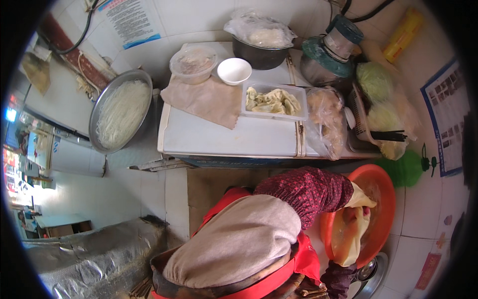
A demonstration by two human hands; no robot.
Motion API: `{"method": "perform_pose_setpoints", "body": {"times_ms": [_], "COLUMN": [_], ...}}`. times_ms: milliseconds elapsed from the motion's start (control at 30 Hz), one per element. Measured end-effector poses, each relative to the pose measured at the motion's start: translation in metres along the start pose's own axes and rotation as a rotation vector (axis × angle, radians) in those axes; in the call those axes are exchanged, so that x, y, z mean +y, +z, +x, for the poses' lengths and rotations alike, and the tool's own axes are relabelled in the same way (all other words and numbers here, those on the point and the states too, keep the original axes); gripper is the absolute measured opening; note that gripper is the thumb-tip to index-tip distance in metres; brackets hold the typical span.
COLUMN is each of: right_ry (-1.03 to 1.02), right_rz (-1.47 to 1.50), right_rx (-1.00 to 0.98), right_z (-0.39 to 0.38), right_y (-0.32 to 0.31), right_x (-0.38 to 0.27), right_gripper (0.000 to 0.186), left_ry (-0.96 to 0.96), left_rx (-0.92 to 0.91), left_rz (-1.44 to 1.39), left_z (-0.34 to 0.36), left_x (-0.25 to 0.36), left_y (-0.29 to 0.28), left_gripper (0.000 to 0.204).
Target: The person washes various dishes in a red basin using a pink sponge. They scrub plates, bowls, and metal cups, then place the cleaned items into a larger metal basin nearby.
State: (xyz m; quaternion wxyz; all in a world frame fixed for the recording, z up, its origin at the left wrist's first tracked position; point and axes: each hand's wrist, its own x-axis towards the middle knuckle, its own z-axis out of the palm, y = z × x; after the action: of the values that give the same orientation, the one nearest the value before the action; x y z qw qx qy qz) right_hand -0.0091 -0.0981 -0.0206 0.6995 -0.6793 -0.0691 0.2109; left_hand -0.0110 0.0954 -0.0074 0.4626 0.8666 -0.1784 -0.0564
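Observation:
Both of my hands are in pale yellow rubber gloves inside an orange basin at the right, which appears to hold water. My left hand, below a maroon patterned sleeve, reaches in from the basin's far left side. From the near side comes my right hand, its fingers up close to the left one. Between the hands shows a small reddish thing, too blurred to name. The gloved fingers look bent together around it, and the gloves partly hide it.
A white chest-like top bears a clear box of dumplings, a white bowl, a lidded tub and a dark pot. Noodles fill a metal basin at left. A green jug and metal bowl flank the orange basin.

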Motion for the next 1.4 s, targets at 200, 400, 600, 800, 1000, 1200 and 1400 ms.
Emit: {"method": "perform_pose_setpoints", "body": {"times_ms": [200, 400, 600, 800, 1000, 1200, 1400], "right_ry": [-0.388, -0.071, -0.186, 0.226, -0.241, -0.368, 0.076], "right_rz": [-0.924, -0.396, -0.363, 0.372, 0.093, -0.587, 0.335], "right_rx": [-0.234, -0.269, -0.091, -0.247, -0.337, -0.350, -0.331], "right_z": [-0.018, -0.034, -0.011, -0.045, -0.016, -0.020, -0.025], "right_y": [0.033, 0.029, 0.053, 0.038, 0.055, 0.018, 0.052], "right_x": [-0.027, -0.034, -0.016, -0.055, -0.043, -0.044, -0.048], "right_gripper": [0.034, 0.037, 0.057, 0.043, 0.054, 0.047, 0.048], "left_ry": [-0.044, 0.024, -0.144, 0.017, -0.119, 0.008, -0.436], "left_rx": [0.125, 0.035, 0.054, 0.108, 0.024, 0.091, 0.122], "left_rz": [0.118, 0.140, -0.115, 0.098, -0.286, -0.216, -0.661], "left_z": [-0.030, -0.044, -0.039, -0.049, -0.033, -0.029, -0.020], "left_x": [0.017, 0.035, 0.035, 0.038, 0.022, 0.008, 0.028], "left_y": [-0.017, -0.029, -0.029, -0.026, -0.032, -0.018, -0.018], "left_gripper": [0.031, 0.047, 0.055, 0.066, 0.058, 0.050, 0.069]}}
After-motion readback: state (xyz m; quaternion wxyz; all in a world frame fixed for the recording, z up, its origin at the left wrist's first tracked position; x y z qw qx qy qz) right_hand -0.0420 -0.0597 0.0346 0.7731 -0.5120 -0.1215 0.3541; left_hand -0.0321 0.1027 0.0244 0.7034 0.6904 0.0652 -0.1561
